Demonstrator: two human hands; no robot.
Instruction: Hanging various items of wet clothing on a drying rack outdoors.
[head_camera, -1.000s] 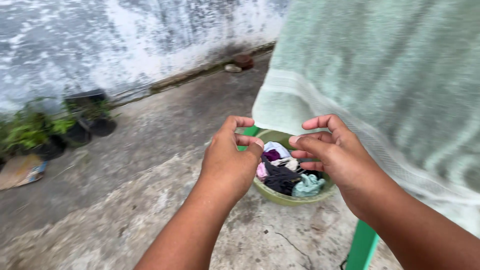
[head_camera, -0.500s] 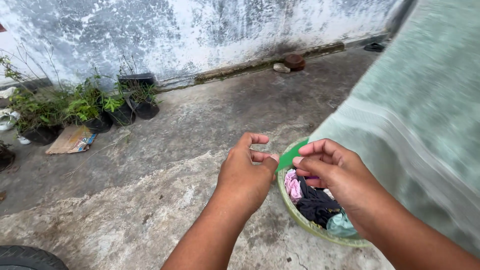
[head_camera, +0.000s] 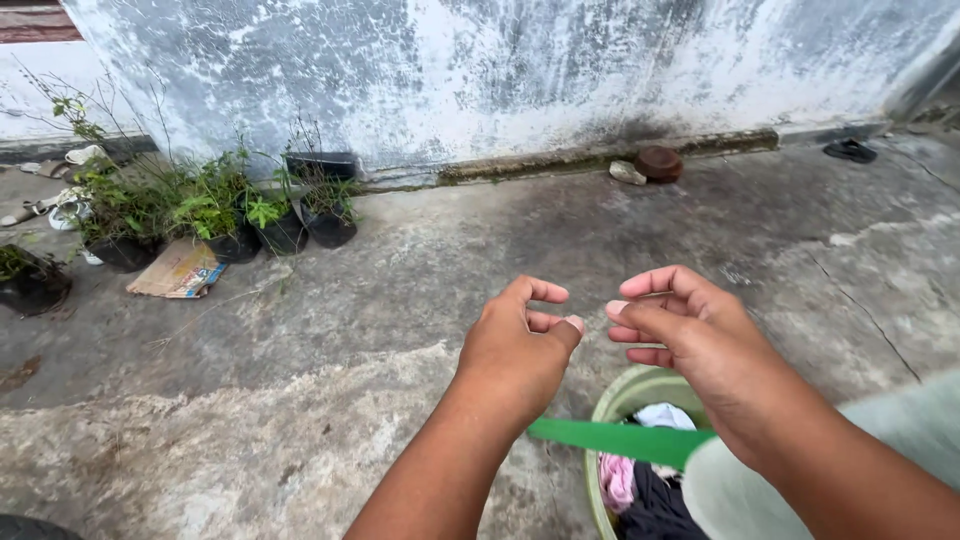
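left hand (head_camera: 520, 345) curled loosely, gripping nothing | right hand (head_camera: 690, 335) likewise, fingertips near left's | both raised above green basin (head_camera: 625, 395) of clothes (head_camera: 640, 490) on concrete floor (head_camera: 300, 400) | potted plants (head_camera: 210, 210) along wall (head_camera: 450, 70)

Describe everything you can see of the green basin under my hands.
The basin is pale green, round, and looks like plastic, standing upright on the concrete ground. Only its left and far rim show; the right hand, a green bar and a pale cloth cover the rest. Inside lie crumpled clothes: white, pink and dark pieces. Neither hand touches it.
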